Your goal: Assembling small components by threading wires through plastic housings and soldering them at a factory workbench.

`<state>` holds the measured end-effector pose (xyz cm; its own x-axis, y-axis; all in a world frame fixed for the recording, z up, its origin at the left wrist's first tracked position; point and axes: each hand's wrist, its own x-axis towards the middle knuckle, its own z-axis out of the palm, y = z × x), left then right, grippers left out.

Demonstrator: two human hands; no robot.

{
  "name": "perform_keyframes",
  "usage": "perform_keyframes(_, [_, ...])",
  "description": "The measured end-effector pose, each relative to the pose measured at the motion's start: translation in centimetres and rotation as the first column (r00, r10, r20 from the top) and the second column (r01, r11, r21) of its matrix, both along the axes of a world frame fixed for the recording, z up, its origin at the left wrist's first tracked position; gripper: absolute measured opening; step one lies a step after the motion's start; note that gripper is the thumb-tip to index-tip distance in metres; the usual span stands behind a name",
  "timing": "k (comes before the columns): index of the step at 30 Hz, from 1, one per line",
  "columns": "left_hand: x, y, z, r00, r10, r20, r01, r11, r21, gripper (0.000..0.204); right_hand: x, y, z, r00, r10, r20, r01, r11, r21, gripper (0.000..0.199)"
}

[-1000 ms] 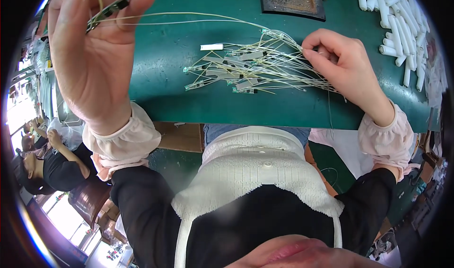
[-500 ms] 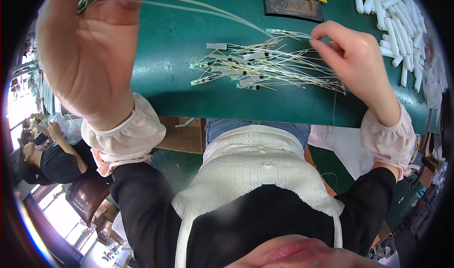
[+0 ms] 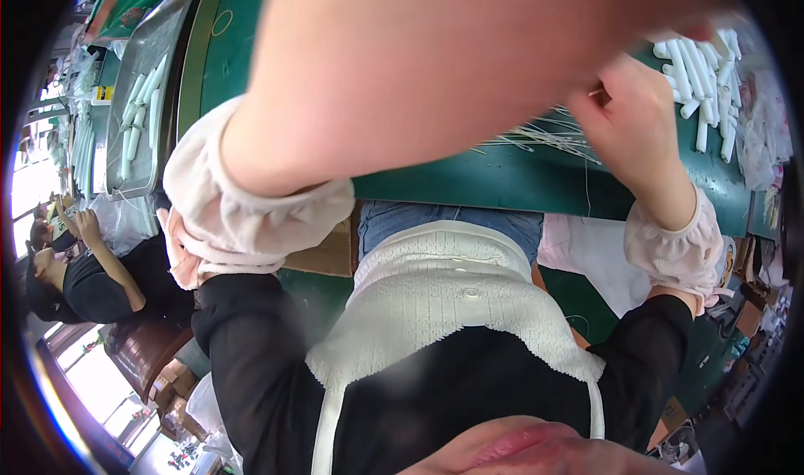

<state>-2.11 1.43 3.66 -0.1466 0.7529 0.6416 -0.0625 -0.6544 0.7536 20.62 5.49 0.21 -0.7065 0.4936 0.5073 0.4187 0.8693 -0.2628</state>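
Observation:
My left arm reaches across the view to the right, and its forearm hides most of the bench middle. At its end, near the upper right, my left hand (image 3: 620,18) is smeared by motion, so its fingers and whatever they hold do not show. Just below it, my right hand (image 3: 635,123) is closed in a pinch, its fingertips partly covered by the left hand. A thin wire shows at its curled fingers. Beside it, the loose ends of a pile of thin pale wires (image 3: 548,137) stick out from under my left forearm.
White tubes (image 3: 699,81) are heaped at the right of the green bench (image 3: 469,182). At the left, a metal tray (image 3: 167,152) holds more white tubes, with a rubber band (image 3: 222,23) near it. Another person (image 3: 96,265) sits further left.
My left hand, which held a bunch of wires at the upper left, has swung right to my right hand. Its forearm now covers the wire pile. The right hand has stayed about in place.

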Motion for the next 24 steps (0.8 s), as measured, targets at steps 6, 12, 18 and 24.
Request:
perform_keyframes(6, [2.7,1.1,0.4,0.979,0.026,-0.202,-0.015,0.998,0.057,0.022,0.0,-0.2,-0.4,0.968,0.01,-0.251,-0.068,0.972,-0.227,0.023])
perform_keyframes(12, [3.7,2.4,-1.1,0.917,0.048,-0.395,-0.023,0.997,0.068,0.019,1.6,-0.3,-0.4,0.954,-0.146,-0.262,-0.129,0.59,-0.797,0.015])
perform_keyframes(18, [6.6,4.1,-1.7,0.821,0.074,-0.566,-0.024,0.995,0.095,0.016,6.0,1.3,-3.0,0.67,-0.149,-0.727,-0.713,0.144,-0.686,0.038])
perform_keyframes(24, [5.8,2.4,-1.9,0.684,0.102,-0.722,-0.033,0.994,0.108,0.014,7.4,1.6,-2.7,0.556,-0.331,-0.763,-0.763,0.16,-0.626,0.037])
